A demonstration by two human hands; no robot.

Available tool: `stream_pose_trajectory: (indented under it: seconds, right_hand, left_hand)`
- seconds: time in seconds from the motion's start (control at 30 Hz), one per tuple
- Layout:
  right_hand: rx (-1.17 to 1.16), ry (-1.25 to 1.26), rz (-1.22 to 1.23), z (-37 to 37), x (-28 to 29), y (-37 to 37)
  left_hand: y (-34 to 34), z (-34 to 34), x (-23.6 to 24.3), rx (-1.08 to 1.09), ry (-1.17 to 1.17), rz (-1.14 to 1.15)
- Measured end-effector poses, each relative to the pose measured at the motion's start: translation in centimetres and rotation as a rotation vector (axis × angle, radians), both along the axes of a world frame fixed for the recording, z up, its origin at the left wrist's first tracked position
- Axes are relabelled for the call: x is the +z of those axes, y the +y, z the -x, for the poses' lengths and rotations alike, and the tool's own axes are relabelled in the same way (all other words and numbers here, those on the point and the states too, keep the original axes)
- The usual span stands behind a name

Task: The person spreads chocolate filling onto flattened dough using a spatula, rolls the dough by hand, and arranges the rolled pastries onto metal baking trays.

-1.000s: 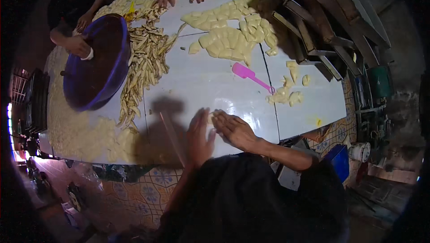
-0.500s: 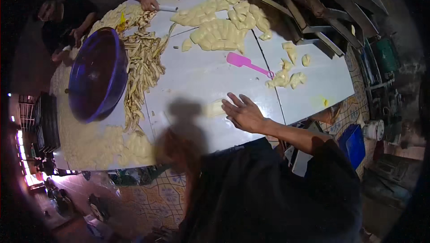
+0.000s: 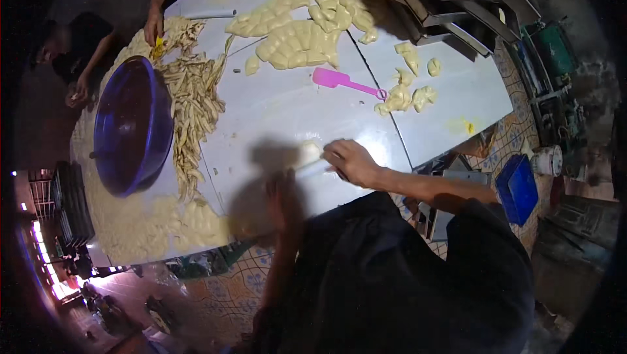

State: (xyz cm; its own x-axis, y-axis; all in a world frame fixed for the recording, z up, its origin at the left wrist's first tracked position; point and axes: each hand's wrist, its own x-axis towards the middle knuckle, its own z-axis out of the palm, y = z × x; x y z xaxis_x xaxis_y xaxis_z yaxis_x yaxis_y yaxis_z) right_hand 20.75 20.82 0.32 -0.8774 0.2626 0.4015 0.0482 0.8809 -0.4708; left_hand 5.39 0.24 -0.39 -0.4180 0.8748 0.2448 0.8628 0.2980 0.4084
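My right hand [image 3: 353,162] is closed, fingers curled at the right end of a pale rod [image 3: 309,169] like a thin rolling pin. That rod lies slantwise low over the white tabletop. At its other end is my left hand [image 3: 283,198], dark in shadow and blurred, so its fingers are hard to make out. Just beyond the rod, a small flattened piece of pale dough [image 3: 309,151] rests on the table. Farther off lies a pink plastic scraper [image 3: 331,78], its handle tip touching some loose dough lumps [image 3: 398,99].
A big purple basin [image 3: 163,125] stands on the left beside a heap of brownish filling strips [image 3: 196,99]. Many dough pieces [image 3: 297,44] cover the far middle. Metal trays [image 3: 450,1] are stacked at far right. Two co-workers are across the table; one's hand [image 3: 154,29] touches something yellow.
My right hand has gone from spread over the dough piece to curled at the rod. My left hand has come forward onto the table. A co-worker has put down a white rod.
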Motion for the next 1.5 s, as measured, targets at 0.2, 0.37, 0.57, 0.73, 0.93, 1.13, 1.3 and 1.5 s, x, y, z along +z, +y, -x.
stream_pose_trajectory:
  seconds: [0.2,0.37,0.57,0.73,0.93,1.13,1.3,1.5]
  right_hand:
    - [0.002,-0.055,-0.07,-0.5,1.5,0.6]
    - [-0.292,-0.144,-0.111,8.0,1.5,4.0]
    - [-0.409,-0.114,-0.026,12.3,2.9,7.9]
    - [-0.623,-0.051,-0.047,6.4,3.6,12.9]
    - [-0.318,-0.22,0.083,6.9,2.1,15.7]
    - [-0.164,-0.374,0.605,10.6,6.3,13.7]
    - [0.438,-0.208,0.154,30.5,23.3,3.6]
    - [0.677,-0.465,-0.441,51.4,19.4,-5.7]
  left_hand:
    - [0.0,0.6,0.5,-0.025,-0.128,0.045]
    - [10.5,6.7,0.1,0.448,0.562,0.398]
    - [17.9,14.6,1.6,0.566,0.303,0.018]
    - [14.8,11.3,4.1,-0.061,-0.063,-0.142]
    - [9.6,8.4,3.8,0.154,0.044,-0.044]
    - [1.3,5.6,5.4,0.452,-0.046,0.079]
    - [-0.2,4.7,5.2,0.473,-0.008,-0.016]
    - [-1.0,4.1,0.6,0.466,-0.27,-0.054]
